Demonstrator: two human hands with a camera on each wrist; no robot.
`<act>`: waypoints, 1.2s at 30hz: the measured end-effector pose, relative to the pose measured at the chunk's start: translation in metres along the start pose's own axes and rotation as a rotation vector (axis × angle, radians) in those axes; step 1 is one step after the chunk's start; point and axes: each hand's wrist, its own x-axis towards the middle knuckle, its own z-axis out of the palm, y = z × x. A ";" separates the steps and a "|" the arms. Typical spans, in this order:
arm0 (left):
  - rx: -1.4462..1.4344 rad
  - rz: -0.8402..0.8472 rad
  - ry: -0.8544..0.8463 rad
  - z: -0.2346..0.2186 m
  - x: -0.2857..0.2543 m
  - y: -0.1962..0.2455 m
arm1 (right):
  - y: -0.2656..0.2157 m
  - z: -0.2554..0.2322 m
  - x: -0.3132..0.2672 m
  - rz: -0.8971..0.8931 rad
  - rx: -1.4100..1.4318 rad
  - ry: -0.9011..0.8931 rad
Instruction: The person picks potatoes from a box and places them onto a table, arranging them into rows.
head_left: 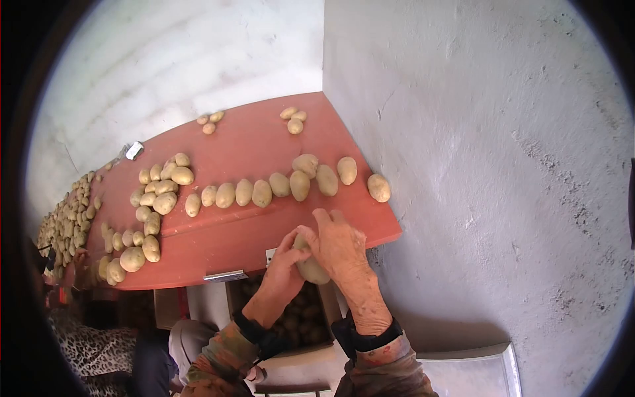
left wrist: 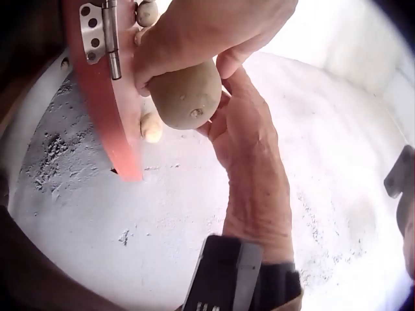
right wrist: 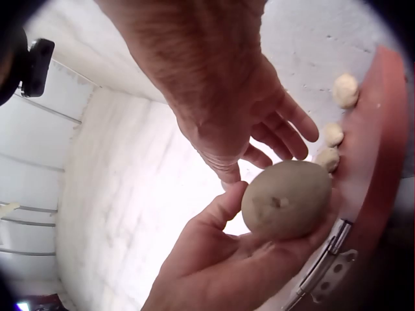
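Observation:
My left hand (head_left: 281, 278) grips a large pale potato (head_left: 312, 268) in front of the table's near edge. In the right wrist view, the potato (right wrist: 285, 201) lies in the palm of the left hand (right wrist: 240, 272), thumb against its side. Right beside it is my right hand (head_left: 340, 248), its fingers spread loosely and not curled round the potato. The right hand's thumb is close to the left thumb, as the right wrist view shows. From the left wrist, the potato's underside (left wrist: 185, 100) shows, with the right hand (left wrist: 249, 136) behind it.
A red table (head_left: 245, 149) carries a row of potatoes (head_left: 261, 193), a cluster (head_left: 165, 202) and a big pile (head_left: 69, 218) at far left. Below the near edge stands a box of potatoes (head_left: 304, 324). A grey wall (head_left: 476, 165) bounds the right; another person's patterned clothing (head_left: 92, 347) shows lower left.

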 end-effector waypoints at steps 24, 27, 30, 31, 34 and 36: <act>0.203 -0.010 0.102 0.037 0.097 -0.024 | 0.060 0.029 -0.003 0.273 0.036 -0.016; 0.182 -0.051 0.035 0.040 0.080 -0.023 | 0.062 0.028 -0.004 0.277 0.012 -0.078; 0.215 0.001 0.017 0.033 0.054 -0.030 | 0.061 0.022 0.002 0.363 0.148 -0.203; 0.222 0.037 0.018 0.032 0.040 -0.032 | 0.062 0.025 0.000 0.362 0.155 -0.208; 0.239 0.046 0.088 0.017 -0.002 -0.044 | 0.065 0.037 -0.006 0.199 0.059 -0.100; 0.359 0.030 0.182 -0.003 -0.023 -0.051 | 0.062 0.041 -0.008 0.115 -0.091 -0.013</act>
